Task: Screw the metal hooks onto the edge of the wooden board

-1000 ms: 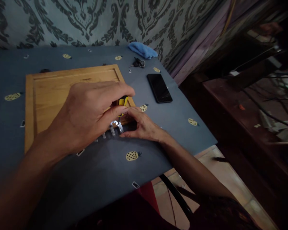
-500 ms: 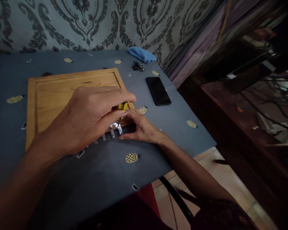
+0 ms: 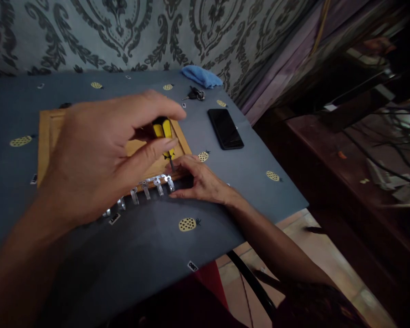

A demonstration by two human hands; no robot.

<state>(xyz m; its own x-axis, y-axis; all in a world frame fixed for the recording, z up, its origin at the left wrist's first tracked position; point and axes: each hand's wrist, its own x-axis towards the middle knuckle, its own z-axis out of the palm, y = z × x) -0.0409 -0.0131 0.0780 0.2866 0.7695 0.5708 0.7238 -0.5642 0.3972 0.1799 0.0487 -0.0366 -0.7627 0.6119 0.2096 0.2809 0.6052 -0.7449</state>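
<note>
My left hand (image 3: pixel 102 150) is closed on a screwdriver (image 3: pixel 163 130) with a yellow and black handle, thumb against its side and index finger stretched over its top. The screwdriver's shaft points down at the right end of a metal hook rail (image 3: pixel 146 184), which lies along the near edge of a framed wooden board (image 3: pixel 136 146). My right hand (image 3: pixel 198 182) grips the board's near right corner, fingertips on top beside the shaft and thumb low by the last hook. Whether the screwdriver's tip touches a screw cannot be made out. My left hand covers much of the board.
On the blue-grey tablecloth (image 3: pixel 150 255) with pineapple prints, a black phone (image 3: pixel 225 129) lies right of the board. Behind it are keys (image 3: pixel 195 94) and a blue cloth (image 3: pixel 202 76). A patterned wall backs the table. Cables (image 3: pixel 379 155) clutter a dark desk at right.
My left hand has moved up and left, and the screwdriver handle has risen and now shows more fully. More hooks of the rail are uncovered. My right hand has stayed in place.
</note>
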